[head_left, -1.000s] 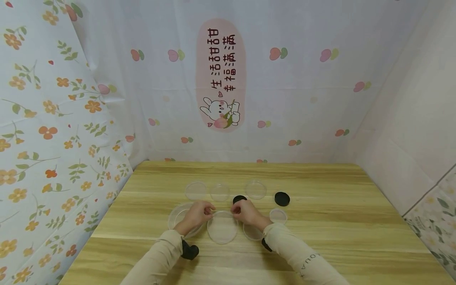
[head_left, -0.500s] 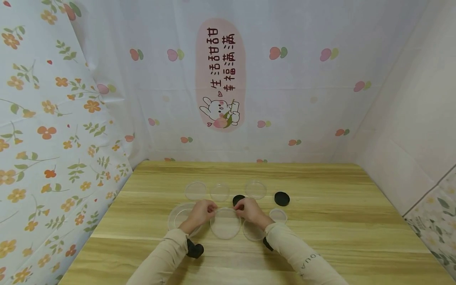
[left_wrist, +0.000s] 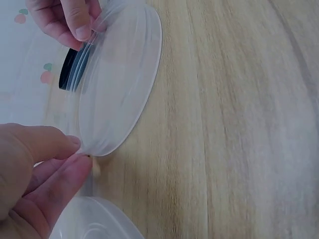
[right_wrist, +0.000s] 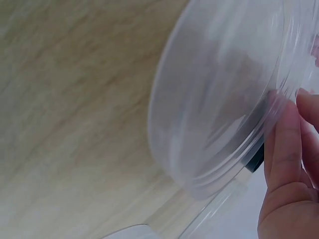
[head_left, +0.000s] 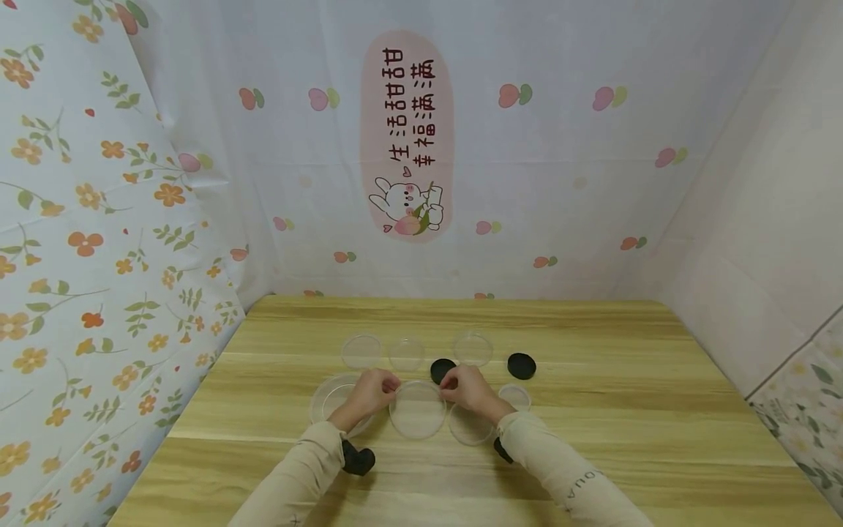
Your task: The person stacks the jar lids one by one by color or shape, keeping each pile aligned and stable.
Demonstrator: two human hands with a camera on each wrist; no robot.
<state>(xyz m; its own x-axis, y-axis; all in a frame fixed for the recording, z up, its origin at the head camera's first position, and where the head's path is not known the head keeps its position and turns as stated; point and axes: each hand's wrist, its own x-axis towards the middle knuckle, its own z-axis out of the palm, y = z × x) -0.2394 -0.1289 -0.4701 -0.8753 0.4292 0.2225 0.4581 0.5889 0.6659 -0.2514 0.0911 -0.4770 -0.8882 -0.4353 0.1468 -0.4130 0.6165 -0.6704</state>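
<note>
left hand (head_left: 372, 393) | right hand (head_left: 470, 388) | both pinch rim of clear round dish (head_left: 418, 419) | two black discs (head_left: 522, 366) beyond

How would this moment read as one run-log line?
held: clear round plastic piece; left hand: pinches rim; right hand: pinches rim; nearby: black round disc

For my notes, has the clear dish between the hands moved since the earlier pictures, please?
Yes: judged against the rightmost black disc, the clear dish has shifted up and right in the head view.
</note>
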